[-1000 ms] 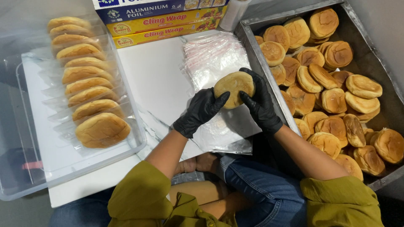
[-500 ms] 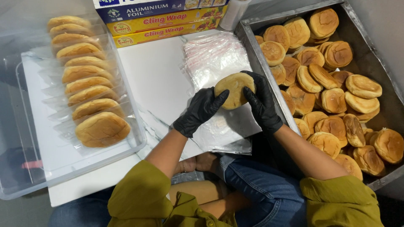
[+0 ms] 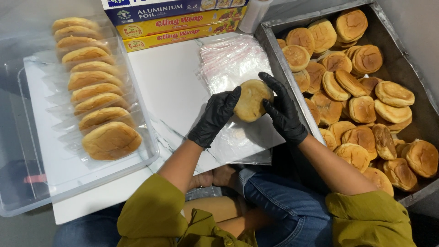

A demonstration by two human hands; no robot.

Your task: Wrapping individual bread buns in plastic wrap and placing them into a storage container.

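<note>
Over the clear bag [image 3: 242, 142], both hands have tilted the bun [image 3: 250, 100]

Blue box [image 3: 173, 9] above yellow boxes [image 3: 178, 26]

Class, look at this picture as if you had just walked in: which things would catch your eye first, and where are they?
First, the bun at the centre, held between the black-gloved left hand and right hand above clear plastic bags on the white board. Next, the metal tray on the right, heaped with loose buns. On the left, a row of bagged buns lies in a clear tub.
</note>
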